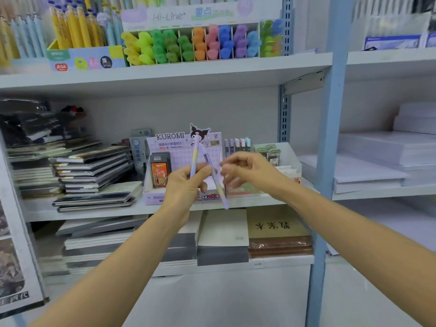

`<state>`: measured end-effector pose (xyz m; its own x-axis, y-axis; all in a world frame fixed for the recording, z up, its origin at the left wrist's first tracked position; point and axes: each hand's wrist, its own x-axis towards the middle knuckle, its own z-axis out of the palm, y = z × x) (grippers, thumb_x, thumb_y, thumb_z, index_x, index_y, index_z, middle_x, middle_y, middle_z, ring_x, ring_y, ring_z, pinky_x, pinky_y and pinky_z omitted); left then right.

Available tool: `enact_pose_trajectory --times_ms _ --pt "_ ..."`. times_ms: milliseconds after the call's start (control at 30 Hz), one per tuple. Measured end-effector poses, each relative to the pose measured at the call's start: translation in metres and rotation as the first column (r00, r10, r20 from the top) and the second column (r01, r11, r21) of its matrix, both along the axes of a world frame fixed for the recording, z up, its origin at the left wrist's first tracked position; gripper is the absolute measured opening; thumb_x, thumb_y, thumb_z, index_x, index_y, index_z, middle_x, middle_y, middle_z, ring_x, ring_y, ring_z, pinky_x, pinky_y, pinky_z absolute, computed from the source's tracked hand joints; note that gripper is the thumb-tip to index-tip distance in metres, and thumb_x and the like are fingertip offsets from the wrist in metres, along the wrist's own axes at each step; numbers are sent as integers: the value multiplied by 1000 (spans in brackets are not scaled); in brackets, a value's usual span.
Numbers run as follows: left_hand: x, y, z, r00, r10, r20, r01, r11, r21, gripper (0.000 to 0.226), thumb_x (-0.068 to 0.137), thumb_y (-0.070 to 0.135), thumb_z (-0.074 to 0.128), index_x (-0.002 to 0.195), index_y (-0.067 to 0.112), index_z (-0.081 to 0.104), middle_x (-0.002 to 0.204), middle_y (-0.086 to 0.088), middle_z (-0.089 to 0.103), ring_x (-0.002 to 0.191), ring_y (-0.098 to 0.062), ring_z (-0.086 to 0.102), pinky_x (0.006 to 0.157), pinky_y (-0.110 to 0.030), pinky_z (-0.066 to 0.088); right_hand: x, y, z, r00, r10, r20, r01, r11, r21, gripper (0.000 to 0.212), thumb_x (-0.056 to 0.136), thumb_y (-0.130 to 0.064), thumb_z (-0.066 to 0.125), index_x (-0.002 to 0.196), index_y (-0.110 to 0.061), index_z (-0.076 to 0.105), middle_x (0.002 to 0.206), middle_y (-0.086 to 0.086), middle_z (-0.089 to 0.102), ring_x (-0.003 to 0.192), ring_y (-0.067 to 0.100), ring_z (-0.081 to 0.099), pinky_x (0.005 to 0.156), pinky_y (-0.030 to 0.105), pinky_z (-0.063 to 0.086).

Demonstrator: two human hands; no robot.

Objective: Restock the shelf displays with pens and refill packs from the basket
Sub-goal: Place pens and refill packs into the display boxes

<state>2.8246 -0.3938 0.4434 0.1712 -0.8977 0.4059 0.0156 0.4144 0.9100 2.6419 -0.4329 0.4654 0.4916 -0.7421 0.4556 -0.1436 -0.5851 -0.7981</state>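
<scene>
My left hand (186, 182) grips two pastel purple-and-yellow pens in front of the middle shelf. One pen (194, 154) points up; the other pen (215, 182) slants down to the right. My right hand (245, 171) hovers just right of the slanted pen, fingers loosely curled and blurred, holding nothing that I can see. Behind the hands stands a lilac Kuromi display box (184, 147) with an orange refill pack (159, 173) in its left slot. A small row of pens (237, 146) stands right of it. No basket is in view.
Stacked notebooks (92, 171) fill the middle shelf's left side. A white display tray (286, 161) sits right of the Kuromi box. Highlighters (200, 43) and yellow pens (75, 29) line the upper shelf. A blue upright post (328, 161) separates shelves of white paper reams (387, 159).
</scene>
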Motion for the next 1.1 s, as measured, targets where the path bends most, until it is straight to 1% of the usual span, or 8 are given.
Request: enact_pose_trajectory --times_ms 100,300,400,533,667,800,933,1100 --pt "-11 1 0 996 -29 79 28 999 18 9 89 16 68 88 9 73 61 0 62 42 -6 43 41 -14 33 -4 -3 11 985 -38 168 38 999 1 26 91 -17 65 116 -11 65 98 8 73 88 20 72 72 27 58" --pt "-28 1 4 988 -97 116 96 995 15 8 91 16 65 90 12 72 79 -3 73 42 -7 48 41 -14 36 -14 -5 21 988 -15 152 20 999 -27 27 91 -6 63 116 -15 66 94 12 72 78 13 68 71 19 53" --pt "-25 -6 6 994 -73 85 68 996 63 16 95 24 60 99 14 71 86 3 71 47 -6 48 43 -15 37 -27 -14 36 972 -125 199 139 989 -58 20 93 -9 61 112 -13 67 99 11 70 82 15 69 78 26 57" --pt "-17 -13 3 996 -88 9 87 993 83 28 101 17 44 101 13 71 78 0 63 52 -8 48 43 -19 37 -45 -37 56 899 -317 301 362 926 -109 10 95 -10 57 103 -7 61 96 12 70 82 18 71 75 26 58" --pt "-11 -23 -5 993 -97 60 94 994 49 25 103 17 44 110 16 68 70 3 60 53 -7 49 51 -22 41 -45 -61 54 888 -404 221 447 872 -199 9 96 -10 57 101 -3 58 90 16 71 78 22 71 71 30 60" --pt "-8 -34 -11 992 -101 78 100 995 17 22 101 18 48 112 18 67 71 4 62 56 -8 52 57 -21 48 -30 -77 36 886 -451 103 462 852 -245 4 94 -10 60 97 -7 59 89 9 71 80 19 71 72 28 60" --pt "-4 -41 -16 991 -110 70 110 994 10 20 100 19 50 111 18 67 73 3 63 57 -9 52 58 -20 48 -17 -90 21 893 -449 37 442 855 -271 6 95 -10 58 98 -6 59 94 12 71 84 19 70 77 28 59" --pt "1 -45 -18 992 -114 52 114 993 4 21 99 17 51 112 16 67 72 2 61 56 -10 51 56 -21 48 -21 -96 25 896 -441 -58 399 855 -333 8 97 -11 54 99 -6 60 92 10 70 83 14 69 71 14 54"
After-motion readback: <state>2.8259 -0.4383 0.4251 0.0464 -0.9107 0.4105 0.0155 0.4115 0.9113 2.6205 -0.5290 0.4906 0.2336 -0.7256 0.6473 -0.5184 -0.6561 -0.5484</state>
